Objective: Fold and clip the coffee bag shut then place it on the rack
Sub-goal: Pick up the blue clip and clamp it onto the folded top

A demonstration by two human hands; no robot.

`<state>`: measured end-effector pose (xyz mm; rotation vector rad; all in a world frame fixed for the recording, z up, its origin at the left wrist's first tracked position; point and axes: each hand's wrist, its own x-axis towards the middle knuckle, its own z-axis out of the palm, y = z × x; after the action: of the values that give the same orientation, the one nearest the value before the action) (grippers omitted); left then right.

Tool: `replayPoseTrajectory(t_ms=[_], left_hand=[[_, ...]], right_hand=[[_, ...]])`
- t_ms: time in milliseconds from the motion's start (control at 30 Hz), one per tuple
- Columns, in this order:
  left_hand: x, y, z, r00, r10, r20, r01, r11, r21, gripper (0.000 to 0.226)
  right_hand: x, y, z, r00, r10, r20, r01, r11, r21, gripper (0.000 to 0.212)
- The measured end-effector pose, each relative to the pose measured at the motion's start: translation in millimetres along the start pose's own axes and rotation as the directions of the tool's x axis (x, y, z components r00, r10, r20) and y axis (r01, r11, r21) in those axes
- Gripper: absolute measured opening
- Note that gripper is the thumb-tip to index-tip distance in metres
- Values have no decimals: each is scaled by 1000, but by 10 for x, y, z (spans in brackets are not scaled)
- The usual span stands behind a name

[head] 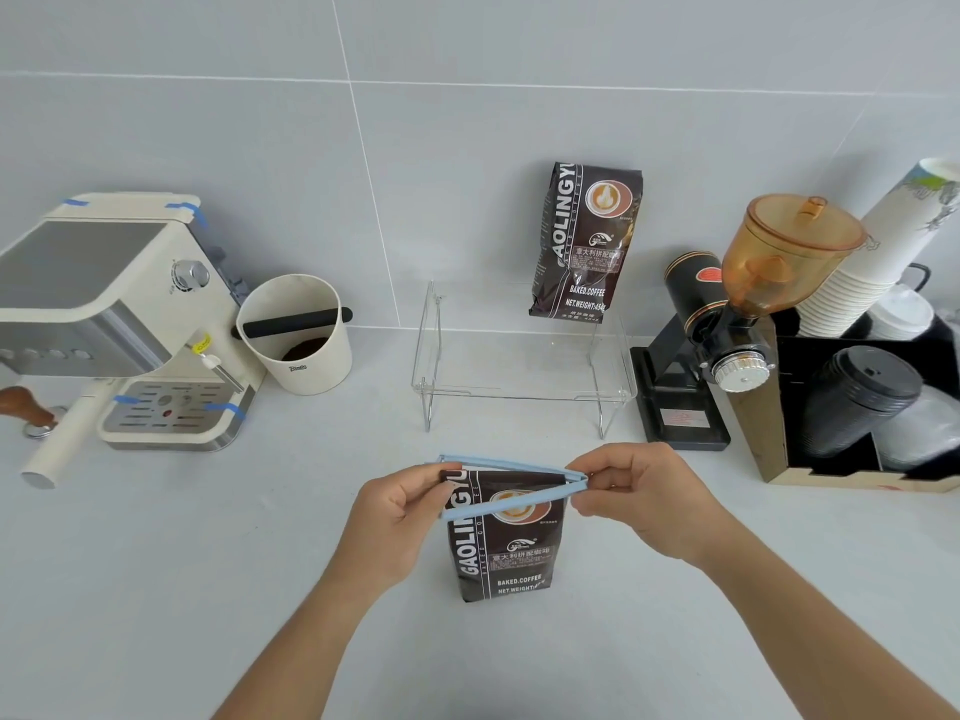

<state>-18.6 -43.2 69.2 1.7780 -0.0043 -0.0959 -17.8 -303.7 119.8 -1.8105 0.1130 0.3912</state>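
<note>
A dark brown coffee bag [501,548] stands upright on the white counter in front of me. A light blue sealing clip [511,483] sits across its folded top, its two bars spread apart at the left and hinged at the right. My left hand [395,517] pinches the bag's top left corner by the clip's open end. My right hand [639,498] grips the clip's hinged end. Behind them stands a clear acrylic rack [524,394]. A second coffee bag [587,241] leans on the wall at the rack's back.
An espresso machine [119,314] and a cream knock box [296,335] stand at the left. A black grinder with an amber hopper [737,314] and a box of paper cups and lids [872,376] fill the right side.
</note>
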Motion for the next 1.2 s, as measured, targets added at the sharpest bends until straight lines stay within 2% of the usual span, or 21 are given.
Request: replayPoseTrajectory(t_ms=[233,500,633,800,867,900,967,1067,1133,1200], left_hand=[[-71,14,-1,998,-30,-55,25,996,-89,28],[-143,134,60,998,-7,-69,0,995,-102,13],[-173,201,58,998,17,-64,-21,997,-74,9],[-198,235,51,998,-2,-67,0,999,-33,9],[-206,246,33,998,-8,-56,7,1000,-20,9],[-215,248,11,999,-17,-52,17,1000,-12,10],[-234,247,-55,997,-63,-50,64,998,14,16],[-221,216,-223,990,-131,-47,136,983,122,31],[-162,169,-332,995,-97,-1,95,969,230,45],[-78,162,-383,993,-57,106,12,924,382,62]], right_hand=[[16,85,26,1000,-24,9,23,987,157,34],[34,137,101,998,-56,0,55,976,209,37],[44,189,148,997,-73,11,69,974,214,19],[5,201,146,998,-64,21,57,966,254,33],[-26,162,163,996,-89,15,83,968,236,14],[-13,190,159,995,-103,6,99,971,217,23],[-17,195,161,994,-110,1,108,977,185,31],[-37,175,169,994,-111,-3,110,977,181,29],[-29,173,174,993,-114,-6,113,977,180,28],[-5,176,182,993,-119,-3,117,978,174,26]])
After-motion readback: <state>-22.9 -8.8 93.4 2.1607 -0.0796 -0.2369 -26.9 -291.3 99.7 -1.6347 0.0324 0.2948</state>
